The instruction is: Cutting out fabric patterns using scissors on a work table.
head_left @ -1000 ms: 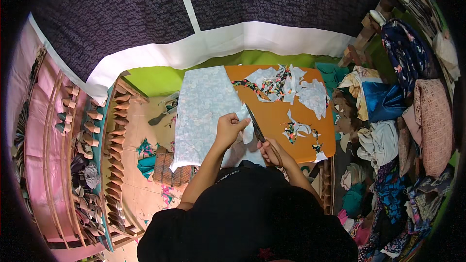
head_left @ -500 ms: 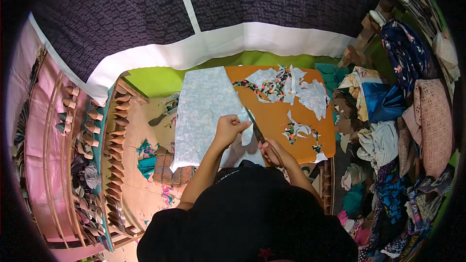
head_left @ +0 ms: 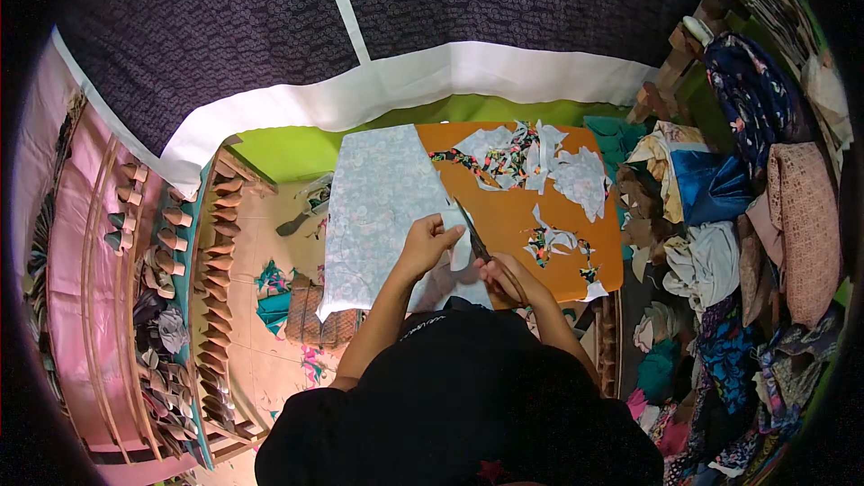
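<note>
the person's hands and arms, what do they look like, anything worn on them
The left hand and right hand are ungloved, with no visible watch. Both forearms are uncovered; the black top has dark sleeves ending above them.

Exposed orange tabletop point(head_left: 504, 216) gives a lane right of the scissors point(head_left: 473, 237), between far scrap heap point(head_left: 531, 160) and smaller offcuts point(head_left: 562, 239) nearer. Heap obstructs low travel at far right. Left part covered by pale fabric sheet point(head_left: 371, 198); passable above. Near side: left hand point(head_left: 426, 245), right hand point(head_left: 505, 277) and torso point(head_left: 450, 387) block access. Right, past table edge: cloth pile point(head_left: 704, 268).
</note>
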`<action>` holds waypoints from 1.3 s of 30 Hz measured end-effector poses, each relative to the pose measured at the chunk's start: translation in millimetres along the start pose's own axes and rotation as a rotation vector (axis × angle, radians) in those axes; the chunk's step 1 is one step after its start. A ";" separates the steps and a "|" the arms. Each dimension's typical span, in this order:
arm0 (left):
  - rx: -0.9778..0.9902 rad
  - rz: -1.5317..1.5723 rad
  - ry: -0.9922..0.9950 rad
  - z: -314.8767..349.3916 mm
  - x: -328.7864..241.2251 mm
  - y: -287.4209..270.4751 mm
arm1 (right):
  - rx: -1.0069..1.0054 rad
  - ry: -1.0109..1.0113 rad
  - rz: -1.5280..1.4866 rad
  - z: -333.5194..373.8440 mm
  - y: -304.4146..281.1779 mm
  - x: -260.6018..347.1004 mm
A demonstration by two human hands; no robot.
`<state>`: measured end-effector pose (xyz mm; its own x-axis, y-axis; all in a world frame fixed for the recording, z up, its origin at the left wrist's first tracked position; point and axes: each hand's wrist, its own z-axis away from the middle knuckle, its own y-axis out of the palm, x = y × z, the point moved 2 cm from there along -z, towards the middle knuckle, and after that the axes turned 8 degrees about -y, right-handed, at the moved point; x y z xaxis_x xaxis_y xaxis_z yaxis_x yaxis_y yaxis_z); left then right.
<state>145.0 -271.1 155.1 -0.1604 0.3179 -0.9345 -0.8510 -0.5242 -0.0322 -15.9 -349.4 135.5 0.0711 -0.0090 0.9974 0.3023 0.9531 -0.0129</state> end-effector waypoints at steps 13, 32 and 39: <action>-0.082 0.219 0.067 1.5 -4.1 4.5 | -0.126 -0.019 -0.336 -0.8 5.3 -12.0; -0.128 0.226 0.080 7.8 -1.2 16.1 | -0.075 0.268 -0.527 8.9 17.0 -9.9; -0.127 0.240 0.085 8.2 2.3 15.6 | -0.079 0.206 -0.432 13.3 20.4 0.3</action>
<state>127.3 -272.1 155.3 -0.3023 0.1082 -0.9470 -0.7236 -0.6728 0.1541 -22.3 -326.0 136.5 0.1078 -0.4659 0.8783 0.4160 0.8235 0.3858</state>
